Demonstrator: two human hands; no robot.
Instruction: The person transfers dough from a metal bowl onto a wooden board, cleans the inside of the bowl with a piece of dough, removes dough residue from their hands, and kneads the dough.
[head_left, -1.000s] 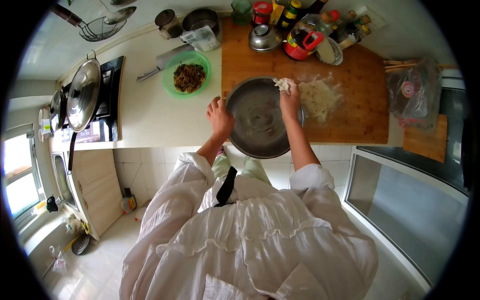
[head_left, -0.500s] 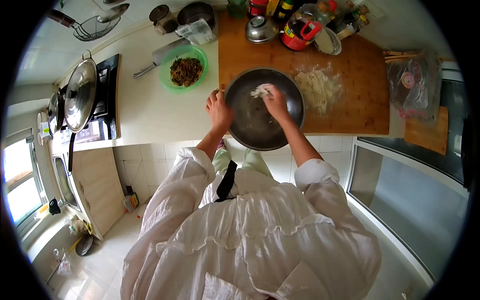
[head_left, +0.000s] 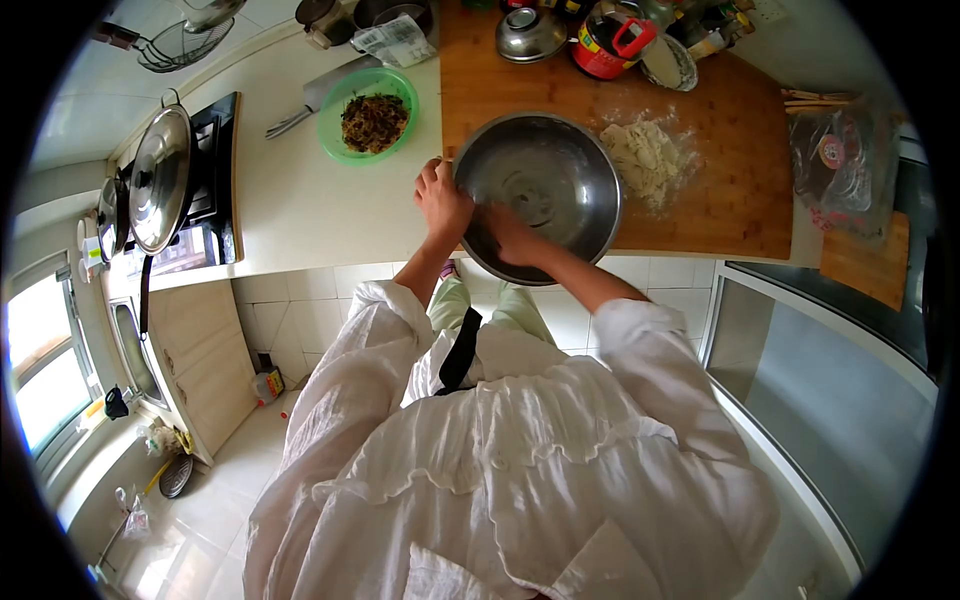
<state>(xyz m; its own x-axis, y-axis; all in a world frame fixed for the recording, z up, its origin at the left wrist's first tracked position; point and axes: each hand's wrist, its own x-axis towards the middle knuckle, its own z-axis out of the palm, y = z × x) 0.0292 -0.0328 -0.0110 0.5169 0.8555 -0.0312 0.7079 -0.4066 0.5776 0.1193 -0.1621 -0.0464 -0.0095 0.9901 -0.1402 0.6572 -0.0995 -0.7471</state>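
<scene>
Metal bowl (head_left: 575, 185); right hand (head_left: 508, 237) inside

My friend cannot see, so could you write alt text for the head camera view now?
From above, a person's right hand is inside a metal bowl while the left hand touches its left rim. A floury heap lies on a wooden board to the right; a green dish of dark, shredded food sits to the left.
</scene>
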